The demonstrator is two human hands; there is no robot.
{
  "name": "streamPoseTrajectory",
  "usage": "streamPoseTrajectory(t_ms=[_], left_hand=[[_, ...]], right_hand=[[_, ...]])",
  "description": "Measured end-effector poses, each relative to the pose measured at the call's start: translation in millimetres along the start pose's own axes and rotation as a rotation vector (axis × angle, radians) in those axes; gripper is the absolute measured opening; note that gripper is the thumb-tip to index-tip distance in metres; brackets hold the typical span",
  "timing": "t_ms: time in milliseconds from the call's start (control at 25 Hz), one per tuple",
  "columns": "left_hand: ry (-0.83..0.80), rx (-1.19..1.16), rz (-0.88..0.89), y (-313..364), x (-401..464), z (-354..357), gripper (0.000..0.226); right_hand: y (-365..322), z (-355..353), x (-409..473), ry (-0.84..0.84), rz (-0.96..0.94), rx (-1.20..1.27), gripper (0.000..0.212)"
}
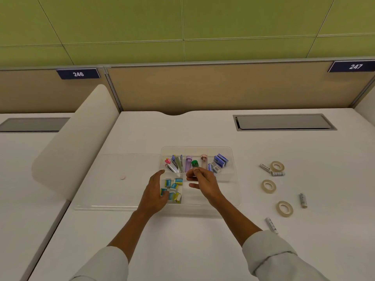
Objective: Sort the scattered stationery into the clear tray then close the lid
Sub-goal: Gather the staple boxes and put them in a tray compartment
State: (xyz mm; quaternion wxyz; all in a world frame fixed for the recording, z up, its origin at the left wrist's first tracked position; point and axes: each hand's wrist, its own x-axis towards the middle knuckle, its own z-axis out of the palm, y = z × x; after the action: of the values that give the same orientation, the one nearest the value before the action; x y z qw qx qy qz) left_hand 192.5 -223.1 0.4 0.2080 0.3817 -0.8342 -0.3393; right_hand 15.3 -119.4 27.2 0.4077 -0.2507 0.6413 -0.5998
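Bright, even overhead light washes your white desk and leaves only faint, soft shadows beneath your hands (no hard edges anywhere). The clear tray shows weak glare along its rim. Your wide lens bows the partition and the desk edges outward. Fine detail looks slightly soft, and small labels are unreadable.

Single head-worn wide-angle view, looking forward and down at the white surface from close above.
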Motion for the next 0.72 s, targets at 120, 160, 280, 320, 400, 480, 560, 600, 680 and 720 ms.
streamPoseTrajectory(t_ms=[120,160,280,320,400,480,560,600,680,720], left_hand=[[0.055,-0.014,0.035,2,0,-2,0.052],[0.074,-0.012,0.034,5,1,-2,0.048],[0.146,0.037,0.075,21,6,0,0.046],[0.165,0.069,0.115,30,10,2,0.045],[0.18,0.111,0.213,51,18,12,0.042],[0.168,0.107,0.275,75,24,29,0.042],[0.143,0.086,0.366,104,24,52,0.04],[0.12,0.063,0.421,118,21,67,0.038],[0.045,0.039,0.514,146,12,97,0.036],[-0.002,0.049,0.545,158,6,113,0.036]], right_hand=[[1,-10,-3,0.042,0.028,0.067,0.032],[1,-15,-5,0.059,0.037,0.096,0.033],[-6,-31,-13,0.105,0.079,0.22,0.037],[-9,-38,-16,0.122,0.101,0.278,0.038],[-15,-57,-25,0.158,0.15,0.419,0.04],[-19,-81,-36,0.189,0.182,0.587,0.042],[-19,-111,-49,0.234,0.171,0.755,0.043],[-17,-128,-56,0.265,0.156,0.824,0.044],[-11,-162,-72,0.329,0.126,0.931,0.045],[-7,-178,-79,0.359,0.113,0.971,0.047]])
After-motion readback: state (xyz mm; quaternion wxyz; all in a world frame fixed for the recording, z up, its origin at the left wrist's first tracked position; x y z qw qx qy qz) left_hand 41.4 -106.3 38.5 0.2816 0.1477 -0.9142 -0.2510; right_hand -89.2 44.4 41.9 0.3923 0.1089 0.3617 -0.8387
